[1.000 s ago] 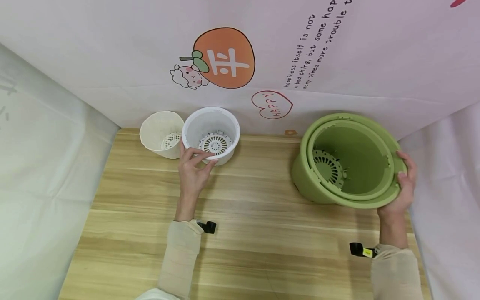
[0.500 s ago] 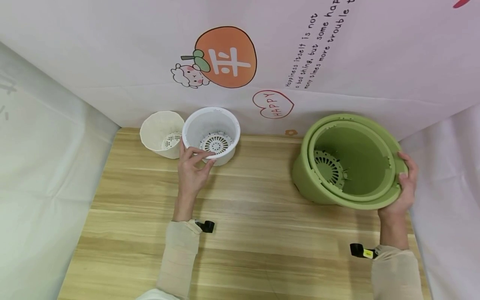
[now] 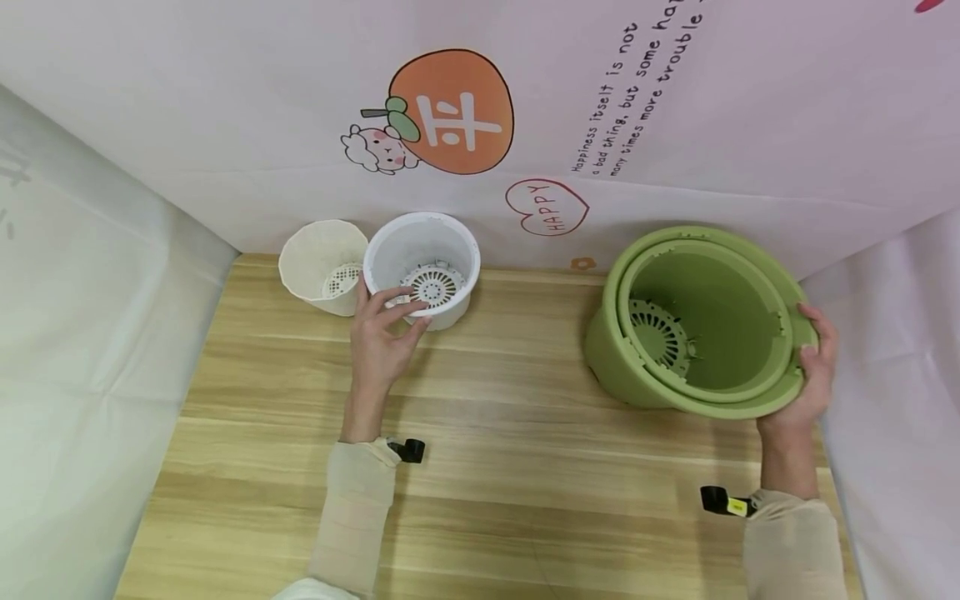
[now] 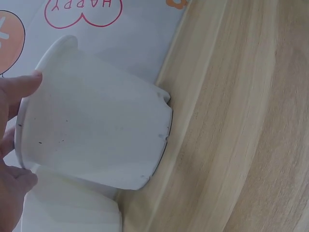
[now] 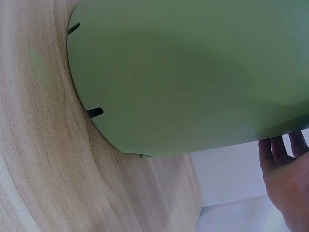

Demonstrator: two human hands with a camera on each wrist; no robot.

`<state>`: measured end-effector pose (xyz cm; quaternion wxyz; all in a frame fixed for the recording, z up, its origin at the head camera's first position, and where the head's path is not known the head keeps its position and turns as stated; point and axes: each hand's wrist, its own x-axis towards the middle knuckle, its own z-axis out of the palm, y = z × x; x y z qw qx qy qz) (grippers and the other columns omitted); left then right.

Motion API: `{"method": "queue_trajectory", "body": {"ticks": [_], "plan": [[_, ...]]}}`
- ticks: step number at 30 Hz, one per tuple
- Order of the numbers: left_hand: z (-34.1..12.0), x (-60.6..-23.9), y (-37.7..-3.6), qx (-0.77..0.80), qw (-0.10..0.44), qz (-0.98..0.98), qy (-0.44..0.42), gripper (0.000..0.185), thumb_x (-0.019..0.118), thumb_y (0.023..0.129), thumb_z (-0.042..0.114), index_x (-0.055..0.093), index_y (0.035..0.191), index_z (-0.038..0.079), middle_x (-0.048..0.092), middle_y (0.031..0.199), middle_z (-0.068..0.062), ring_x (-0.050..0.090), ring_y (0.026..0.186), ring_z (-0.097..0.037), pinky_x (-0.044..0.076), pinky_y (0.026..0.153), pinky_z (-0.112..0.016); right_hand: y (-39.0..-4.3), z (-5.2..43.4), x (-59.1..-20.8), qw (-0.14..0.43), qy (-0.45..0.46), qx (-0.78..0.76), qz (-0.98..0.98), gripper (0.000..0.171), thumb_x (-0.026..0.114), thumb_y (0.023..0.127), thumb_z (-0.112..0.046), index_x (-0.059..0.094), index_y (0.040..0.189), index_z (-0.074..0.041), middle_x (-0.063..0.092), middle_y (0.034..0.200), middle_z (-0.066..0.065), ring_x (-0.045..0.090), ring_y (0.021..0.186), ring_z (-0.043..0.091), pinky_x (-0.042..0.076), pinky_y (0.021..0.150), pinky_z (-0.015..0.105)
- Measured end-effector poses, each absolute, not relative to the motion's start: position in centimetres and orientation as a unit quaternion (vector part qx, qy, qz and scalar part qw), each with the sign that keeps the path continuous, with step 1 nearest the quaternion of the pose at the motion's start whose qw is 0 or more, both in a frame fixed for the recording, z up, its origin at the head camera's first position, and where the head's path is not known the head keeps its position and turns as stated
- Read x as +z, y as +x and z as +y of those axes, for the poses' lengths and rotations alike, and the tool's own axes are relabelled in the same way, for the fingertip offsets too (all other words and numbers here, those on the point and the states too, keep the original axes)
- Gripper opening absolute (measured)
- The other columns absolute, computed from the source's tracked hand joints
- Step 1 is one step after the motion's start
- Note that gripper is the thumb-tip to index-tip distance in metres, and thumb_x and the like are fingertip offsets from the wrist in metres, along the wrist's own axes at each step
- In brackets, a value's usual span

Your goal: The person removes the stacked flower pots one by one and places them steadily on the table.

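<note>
In the head view a white flower pot [image 3: 450,313] with a slotted bottom stands against the back wall. My left hand [image 3: 378,342] pinches its near rim, fingers over the edge and thumb outside. The left wrist view shows the pot's smooth side [image 4: 96,116] and the thumb [image 4: 24,86] at the rim. At the right stand two green flower pots, a smaller one [image 3: 738,333] nested inside a larger one [image 3: 611,367]. My right hand [image 3: 806,383] grips the larger pot's right rim. Some of its fingers [image 5: 280,150] show beneath the rim in the right wrist view.
A cream pot [image 3: 307,254] with a mesh bottom stands just left of the white pot, very close to it. All stand on a wooden table [image 3: 525,483]. A printed cloth wall [image 3: 675,200] rises behind, with pale cloth at both sides.
The left hand and forearm have shifted slightly left, and its fingers have spread a little at the white pot's rim. The pots and the right hand stay nearly where they were.
</note>
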<state>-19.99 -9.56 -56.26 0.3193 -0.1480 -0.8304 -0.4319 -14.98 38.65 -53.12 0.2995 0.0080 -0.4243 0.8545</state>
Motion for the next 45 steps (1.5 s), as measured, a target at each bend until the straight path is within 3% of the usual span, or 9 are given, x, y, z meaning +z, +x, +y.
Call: {"method": "queue_trajectory", "body": {"ticks": [2,6,10,17,24,33,39,45], "plan": [[-9.6,-56.1,-20.1,-0.421,0.318,-0.837,-0.143,0.018,0.09,0.069,0.007,0.079,0.083,0.005,0.071,0.111,-0.017,0.051,0.127,-0.048,0.013,0.124,-0.051,-15.0,38.6,-53.1,0.301,0.004,0.854,-0.424,0.047,0.029,0.088,-0.001,0.045,0.13,0.015,0.034,0.146,0.03,0.038,0.135,0.043,0.044,0.11,0.043],[-9.7,-55.9,-19.9,-0.405,0.297,-0.857,-0.12,0.018,0.088,0.072,0.018,0.08,0.083,0.007,0.062,0.132,-0.017,0.023,0.143,-0.051,0.013,0.123,-0.055,-15.1,38.4,-52.9,0.302,-0.004,0.854,-0.423,0.047,0.029,0.088,0.0,0.046,0.13,0.014,0.036,0.145,0.03,0.038,0.135,0.043,0.046,0.109,0.043],[-9.6,-55.3,-19.8,-0.394,0.282,-0.868,-0.106,0.024,0.086,0.074,0.027,0.08,0.09,0.009,0.05,0.148,-0.014,0.011,0.147,-0.049,0.009,0.123,-0.056,-15.0,38.3,-52.7,0.303,-0.007,0.859,-0.414,0.047,0.029,0.088,0.001,0.045,0.13,0.015,0.037,0.145,0.029,0.038,0.135,0.043,0.046,0.109,0.043],[-9.3,-54.2,-20.3,-0.402,0.309,-0.851,-0.137,0.031,0.083,0.076,0.03,0.079,0.096,0.007,0.048,0.149,-0.013,0.018,0.148,-0.043,0.016,0.122,-0.054,-15.0,38.3,-52.8,0.301,-0.01,0.857,-0.419,0.047,0.029,0.09,-0.001,0.046,0.131,0.014,0.036,0.144,0.029,0.04,0.133,0.042,0.047,0.108,0.043],[-8.7,-53.7,-20.4,-0.397,0.314,-0.846,-0.168,0.033,0.083,0.079,0.029,0.078,0.101,0.005,0.054,0.144,-0.014,0.029,0.142,-0.05,0.024,0.121,-0.053,-15.0,38.4,-52.9,0.303,-0.016,0.857,-0.416,0.046,0.032,0.089,-0.001,0.047,0.131,0.015,0.038,0.144,0.029,0.044,0.129,0.042,0.052,0.102,0.041],[-8.0,-53.4,-20.5,-0.41,0.306,-0.838,-0.19,0.031,0.08,0.08,0.028,0.077,0.102,0.006,0.062,0.134,-0.015,0.036,0.142,-0.036,0.027,0.12,-0.049,-15.2,38.3,-53.1,0.312,0.023,0.846,-0.431,0.047,0.029,0.095,-0.006,0.044,0.135,0.013,0.036,0.145,0.032,0.044,0.129,0.043,0.05,0.102,0.041],[-6.9,-52.9,-20.5,-0.419,0.307,-0.83,-0.205,0.037,0.084,0.076,0.021,0.076,0.109,0.008,0.063,0.133,-0.014,0.038,0.141,-0.036,0.03,0.119,-0.049,-15.0,38.7,-53.3,0.323,0.02,0.823,-0.466,0.048,0.031,0.095,-0.009,0.046,0.137,0.01,0.036,0.146,0.032,0.045,0.128,0.042,0.05,0.102,0.038],[-5.4,-52.1,-20.3,-0.418,0.304,-0.819,-0.248,0.041,0.083,0.076,0.024,0.075,0.112,0.007,0.063,0.131,-0.015,0.041,0.14,-0.036,0.031,0.119,-0.051,-14.5,39.5,-52.9,0.287,-0.018,0.831,-0.476,0.046,0.033,0.095,-0.007,0.048,0.136,0.01,0.038,0.145,0.029,0.059,0.109,0.033,0.058,0.088,0.032]]}}
